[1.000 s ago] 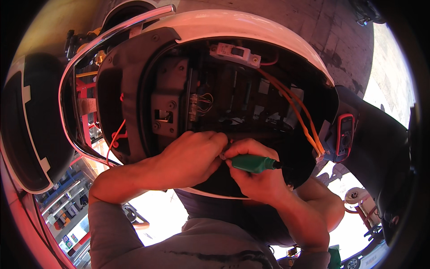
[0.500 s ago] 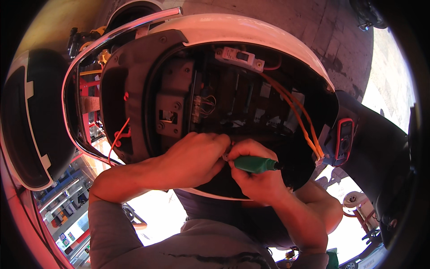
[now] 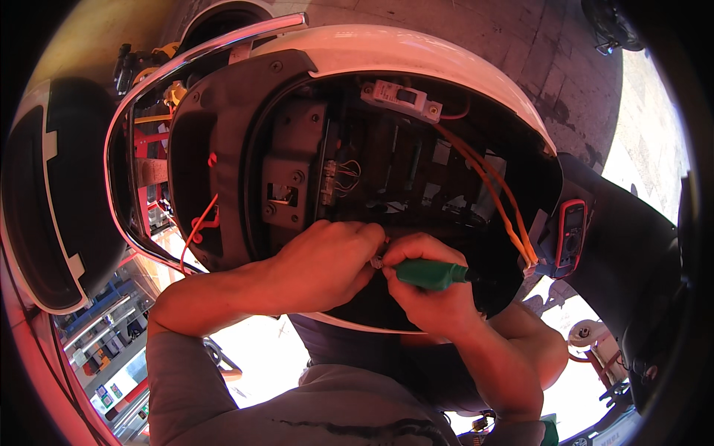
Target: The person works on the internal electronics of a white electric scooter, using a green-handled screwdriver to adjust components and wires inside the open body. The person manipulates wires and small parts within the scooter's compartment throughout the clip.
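Note:
My left hand (image 3: 320,264) is closed on a small pale piece (image 3: 377,262), likely a connector, partly hidden by its fingers. My right hand (image 3: 439,305) grips a green-handled tool (image 3: 428,273) with its fingertips beside that piece; the tool's working end is hidden. Both hands are over the lower part of an open dark compartment (image 3: 401,160) in a white-bodied vehicle (image 3: 416,46). Above them are a metal bracket (image 3: 294,201), a clear connector with thin wires (image 3: 327,182), a white switch unit (image 3: 405,100) and orange cables (image 3: 509,215).
A red-and-black multimeter (image 3: 571,238) rests right of the compartment. A chrome rail (image 3: 223,41) curves round the left end, beside a detached black seat (image 3: 30,201). Shelves with small items (image 3: 115,342) stand at lower left. Another wheeled vehicle (image 3: 610,18) is at upper right.
The compartment has shifted slightly right and down in the picture since a second ago. Both hands keep nearly the same grip, with only slight movement at the fingertips.

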`<action>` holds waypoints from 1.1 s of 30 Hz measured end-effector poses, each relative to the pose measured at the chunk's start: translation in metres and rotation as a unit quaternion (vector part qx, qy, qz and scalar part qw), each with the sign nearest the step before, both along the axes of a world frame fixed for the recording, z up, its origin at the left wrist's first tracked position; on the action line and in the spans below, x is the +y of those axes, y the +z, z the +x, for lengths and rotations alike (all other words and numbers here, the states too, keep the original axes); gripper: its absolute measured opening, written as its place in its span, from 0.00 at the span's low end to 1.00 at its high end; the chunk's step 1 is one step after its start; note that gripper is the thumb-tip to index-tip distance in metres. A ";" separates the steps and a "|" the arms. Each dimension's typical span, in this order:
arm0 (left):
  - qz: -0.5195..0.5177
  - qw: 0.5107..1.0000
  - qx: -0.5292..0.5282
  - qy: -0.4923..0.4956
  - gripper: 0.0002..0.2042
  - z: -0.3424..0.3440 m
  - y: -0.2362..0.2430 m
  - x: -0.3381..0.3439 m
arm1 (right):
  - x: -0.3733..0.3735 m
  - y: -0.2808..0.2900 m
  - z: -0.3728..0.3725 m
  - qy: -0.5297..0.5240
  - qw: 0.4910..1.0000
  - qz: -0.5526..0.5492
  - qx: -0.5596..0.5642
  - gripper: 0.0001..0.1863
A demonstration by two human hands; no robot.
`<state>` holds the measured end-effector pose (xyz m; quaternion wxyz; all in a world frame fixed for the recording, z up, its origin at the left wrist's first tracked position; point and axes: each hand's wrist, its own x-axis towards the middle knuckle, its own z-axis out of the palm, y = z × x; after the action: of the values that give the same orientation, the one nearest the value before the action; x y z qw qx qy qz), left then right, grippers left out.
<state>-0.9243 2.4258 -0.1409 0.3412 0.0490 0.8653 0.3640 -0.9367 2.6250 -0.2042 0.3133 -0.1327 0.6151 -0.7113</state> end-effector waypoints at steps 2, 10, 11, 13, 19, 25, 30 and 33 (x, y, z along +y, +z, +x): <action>-0.004 1.000 -0.001 -0.002 0.10 0.000 0.000 0.000 | 0.000 0.000 0.000 0.003 1.000 0.003 -0.007 0.12; -0.008 1.000 -0.006 -0.006 0.10 0.000 0.000 0.000 | 0.001 0.003 0.000 0.013 1.000 0.016 -0.013 0.12; -0.010 1.000 -0.006 -0.008 0.10 0.000 0.000 0.000 | 0.001 0.003 0.000 0.011 1.000 0.013 -0.006 0.12; -0.007 1.000 -0.003 -0.007 0.10 0.000 0.000 0.000 | 0.000 0.003 0.000 0.012 1.000 0.014 0.000 0.13; -0.009 1.000 0.005 -0.011 0.10 0.001 -0.001 0.000 | -0.001 0.007 -0.001 0.008 0.999 0.028 0.032 0.11; -0.014 1.000 0.015 -0.022 0.11 0.002 -0.002 0.000 | -0.001 0.007 -0.002 0.013 1.000 0.018 0.008 0.11; -0.016 1.000 0.008 -0.022 0.10 0.002 -0.002 0.000 | 0.000 0.005 -0.002 0.023 0.999 0.016 -0.015 0.12; -0.012 1.000 0.009 -0.022 0.10 0.002 -0.002 0.000 | 0.000 0.006 -0.001 0.032 0.999 0.022 -0.024 0.12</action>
<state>-0.9223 2.4258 -0.1428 0.3423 0.0672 0.8713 0.3453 -0.9382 2.6251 -0.1981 0.3536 -0.1281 0.6181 -0.6903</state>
